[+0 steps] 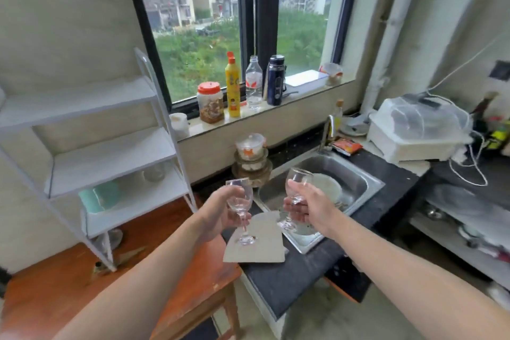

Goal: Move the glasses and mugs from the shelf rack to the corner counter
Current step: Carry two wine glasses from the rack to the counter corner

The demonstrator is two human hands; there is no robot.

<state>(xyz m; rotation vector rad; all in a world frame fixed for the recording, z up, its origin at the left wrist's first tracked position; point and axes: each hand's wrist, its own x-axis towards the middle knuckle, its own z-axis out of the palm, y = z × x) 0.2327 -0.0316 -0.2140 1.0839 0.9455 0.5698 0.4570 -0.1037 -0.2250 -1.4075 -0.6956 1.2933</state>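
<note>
Two clear stemmed wine glasses are up in the air, one in each hand, both over the near end of the dark stone counter (298,273). The left hand (220,212) curls around the bowl of the left wine glass (239,211), whose thin stem and round foot hang free above a pale flat sheet of card (262,246) lying on the counter. The right hand (306,203) wraps the lower bowl of the right wine glass (296,188), which tilts slightly; its foot shows below the fingers, over the edge of the brushed steel sink (356,174).

To the left stands the white metal shelf rack (110,154), with four flat shelves. On its lower shelves sit one mint-green mug (95,197) and one blurry clear glass (154,172). Along the window sill (292,99) stand four containers: an orange-lidded jar, a yellow squeeze bottle, a clear plastic bottle and a dark blue flask.
</note>
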